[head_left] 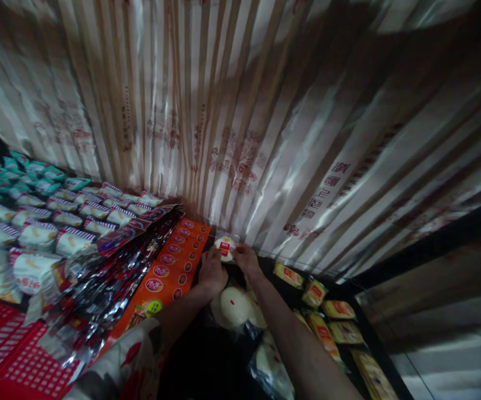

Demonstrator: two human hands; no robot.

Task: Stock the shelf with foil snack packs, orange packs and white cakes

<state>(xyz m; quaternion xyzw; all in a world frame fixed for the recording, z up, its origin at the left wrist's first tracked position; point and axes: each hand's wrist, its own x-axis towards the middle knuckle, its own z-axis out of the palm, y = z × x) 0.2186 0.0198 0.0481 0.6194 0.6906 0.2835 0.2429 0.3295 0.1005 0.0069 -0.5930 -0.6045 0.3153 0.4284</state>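
Both hands reach to the far end of a dark shelf and hold one small white wrapped packet (225, 247) with a red label, close to the striped hanging sheets. My left hand (212, 270) grips its left side and my right hand (246, 259) grips its right side. Just below the hands lies a clear bag of round white buns (235, 308). Another bag of white pieces (271, 364) lies under my right forearm.
Orange packs (169, 272) and shiny dark foil packs (111, 283) lie left of the hands. Rows of white and teal wrapped snacks (36, 222) fill the far left. Yellow packets (327, 322) run along the right. A striped plastic curtain (240, 122) hangs behind.
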